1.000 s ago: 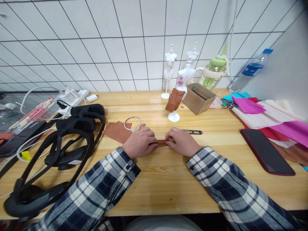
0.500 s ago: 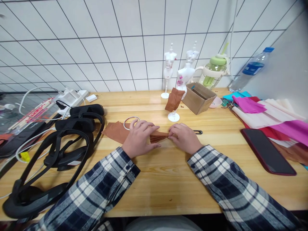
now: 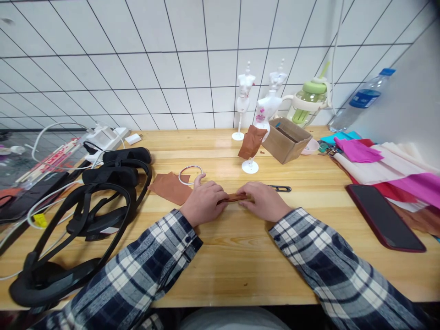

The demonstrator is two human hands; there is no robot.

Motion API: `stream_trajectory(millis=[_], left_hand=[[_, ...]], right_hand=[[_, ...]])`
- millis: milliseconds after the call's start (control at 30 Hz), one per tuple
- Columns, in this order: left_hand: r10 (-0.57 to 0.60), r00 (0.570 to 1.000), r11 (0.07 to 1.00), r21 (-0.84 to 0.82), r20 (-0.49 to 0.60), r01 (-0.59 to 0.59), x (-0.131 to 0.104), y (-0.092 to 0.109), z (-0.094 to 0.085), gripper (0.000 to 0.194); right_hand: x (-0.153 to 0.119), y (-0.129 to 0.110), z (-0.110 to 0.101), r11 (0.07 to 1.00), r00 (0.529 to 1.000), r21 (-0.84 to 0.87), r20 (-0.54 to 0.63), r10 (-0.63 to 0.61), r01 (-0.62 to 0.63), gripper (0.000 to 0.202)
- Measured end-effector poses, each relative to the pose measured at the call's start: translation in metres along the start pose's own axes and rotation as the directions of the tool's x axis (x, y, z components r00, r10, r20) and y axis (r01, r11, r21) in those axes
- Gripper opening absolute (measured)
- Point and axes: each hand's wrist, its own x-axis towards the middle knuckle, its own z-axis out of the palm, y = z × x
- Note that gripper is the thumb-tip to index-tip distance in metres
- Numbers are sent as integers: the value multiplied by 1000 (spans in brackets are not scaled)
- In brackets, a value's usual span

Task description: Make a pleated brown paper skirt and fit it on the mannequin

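A narrow folded strip of brown fabric [image 3: 235, 197] stretches between my two hands, just above or on the wooden table. My left hand [image 3: 206, 201] pinches its left end, thumb raised. The fingers of my right hand [image 3: 263, 200] are closed on the other end. Left of my left hand lies a flat brown fabric piece [image 3: 169, 188], partly under a thin metal ring [image 3: 191, 175]. A small black-handled tool [image 3: 282, 188], partly hidden, lies beyond my right hand. Another brown fabric piece [image 3: 252, 141] hangs on a small white mannequin [image 3: 267, 107].
Black headsets [image 3: 113, 206] crowd the left side, near a white power strip [image 3: 106, 144]. A cardboard box [image 3: 287, 142] and a green-lidded bottle [image 3: 309, 101] stand at the back. On the right are a phone [image 3: 385, 217], coloured fabrics [image 3: 388, 160] and a water bottle [image 3: 360, 101].
The pleated brown fabric is now squeezed into a narrow strip. My left hand has closed on its left end, uncovering more of the flat piece and ring.
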Motion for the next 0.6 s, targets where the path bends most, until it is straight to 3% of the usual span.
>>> stream_trajectory(millis=[100, 467, 600], left_hand=[[-15, 1000, 1000, -10, 6, 15, 0, -1, 0, 20], [-79, 996, 991, -101, 28, 82, -1, -8, 2, 19], [-126, 992, 982, -140, 34, 129, -1, -11, 5, 21]], right_hand=[[2, 1, 2, 1000, 999, -21, 37, 22, -21, 7], [1, 6, 1, 997, 997, 45, 43, 58, -59, 13], [3, 4, 0, 987, 988, 60, 47, 146, -149, 10]])
